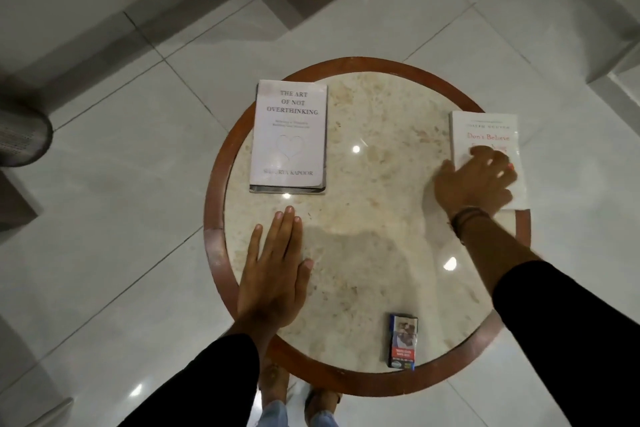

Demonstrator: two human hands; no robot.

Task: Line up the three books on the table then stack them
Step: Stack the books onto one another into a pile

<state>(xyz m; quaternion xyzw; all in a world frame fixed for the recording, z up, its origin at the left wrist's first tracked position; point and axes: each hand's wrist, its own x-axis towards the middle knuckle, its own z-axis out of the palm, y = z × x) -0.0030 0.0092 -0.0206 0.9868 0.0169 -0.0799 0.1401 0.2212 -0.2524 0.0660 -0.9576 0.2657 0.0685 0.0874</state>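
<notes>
Two books lie on a round marble table with a brown wooden rim (214,184). A pale book titled "The Art of Not Overthinking" (289,135) rests flat at the left back. A white book with red lettering (485,135) lies at the right edge, partly over the rim. My right hand (474,184) presses flat on the white book's lower half, blurred by motion. My left hand (273,274) lies flat on the table, fingers together, just in front of the pale book and apart from it. A third book is not in view.
A small cigarette pack (401,343) lies near the table's front edge. White floor tiles surround the table. A grey round object (20,135) stands at the far left. My feet (298,402) show under the table's front rim.
</notes>
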